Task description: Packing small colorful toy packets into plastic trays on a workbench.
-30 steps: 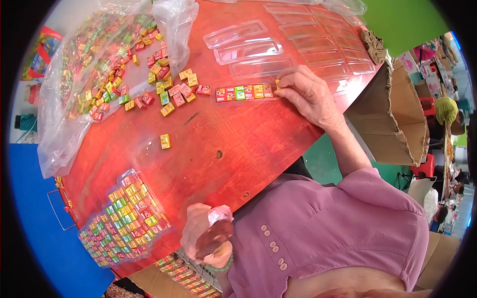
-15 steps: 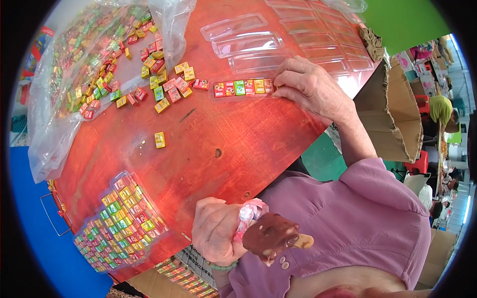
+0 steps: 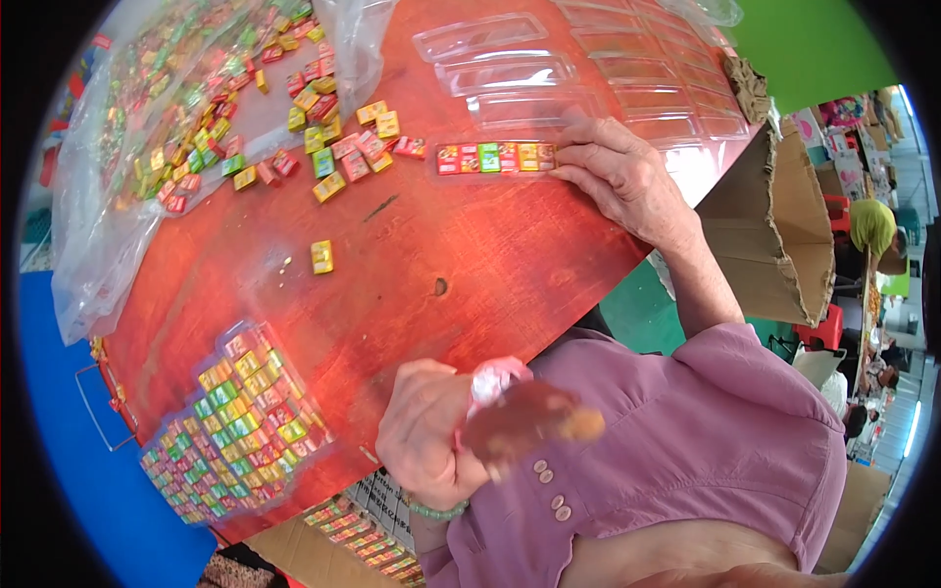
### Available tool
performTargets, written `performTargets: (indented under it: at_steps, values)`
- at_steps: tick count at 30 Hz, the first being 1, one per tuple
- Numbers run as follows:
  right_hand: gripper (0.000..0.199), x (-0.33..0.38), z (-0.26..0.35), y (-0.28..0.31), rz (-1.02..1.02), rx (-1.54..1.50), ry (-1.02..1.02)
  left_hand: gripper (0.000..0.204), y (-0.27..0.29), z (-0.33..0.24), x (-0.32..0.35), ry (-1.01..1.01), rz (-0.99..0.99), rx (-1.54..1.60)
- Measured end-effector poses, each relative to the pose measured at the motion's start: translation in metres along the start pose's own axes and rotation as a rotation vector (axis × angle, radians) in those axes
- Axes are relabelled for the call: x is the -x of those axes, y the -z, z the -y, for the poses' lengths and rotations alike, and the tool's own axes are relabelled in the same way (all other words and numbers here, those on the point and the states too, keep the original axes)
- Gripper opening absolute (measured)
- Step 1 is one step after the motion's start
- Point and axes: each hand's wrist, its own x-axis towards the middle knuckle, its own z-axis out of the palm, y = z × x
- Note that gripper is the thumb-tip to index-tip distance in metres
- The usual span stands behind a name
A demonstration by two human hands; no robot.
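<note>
A row of six small printed candy-style boxes (image 3: 488, 158), one of them green and the others red or yellow, sits in a clear plastic tray (image 3: 495, 177) on a red tabletop (image 3: 392, 265). The lettering on the boxes is too small to read. The right hand (image 3: 618, 176) meets the tray's right end with thumb and fingers bent toward each other; whether they pinch a box cannot be told. The left hand (image 3: 421, 431), a beaded bracelet (image 3: 438, 512) at its wrist, closes its fingers around a pink-and-silver wrapper (image 3: 488, 384) and a brown-coated ice-cream bar (image 3: 520, 423), blurred above a mauve blouse (image 3: 667, 431) showing four buttons. One yellow box (image 3: 322, 257) lies apart on the table. Left of the row, loose boxes (image 3: 358, 157), too many to count, spill from a clear plastic bag (image 3: 88, 265). Three clear trays (image 3: 505, 73) lie beyond the row, with more to their right. Filled trays (image 3: 245, 412) cluster at lower left, above a carton with dark printing (image 3: 387, 505). An open cardboard box (image 3: 809, 225) stands at right.
</note>
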Motion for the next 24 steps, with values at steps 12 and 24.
performTargets:
  at_steps: [12,24]
  values:
    - [0.016,0.006,0.015,0.017,-0.023,-0.021,-0.047,0.012,-0.008,-0.011,-0.002,0.114,-0.123,-0.05]
    - [0.017,-0.059,0.059,0.015,0.053,-0.078,0.266,0.022,0.03,-0.018,0.012,-0.315,-0.05,-0.177]
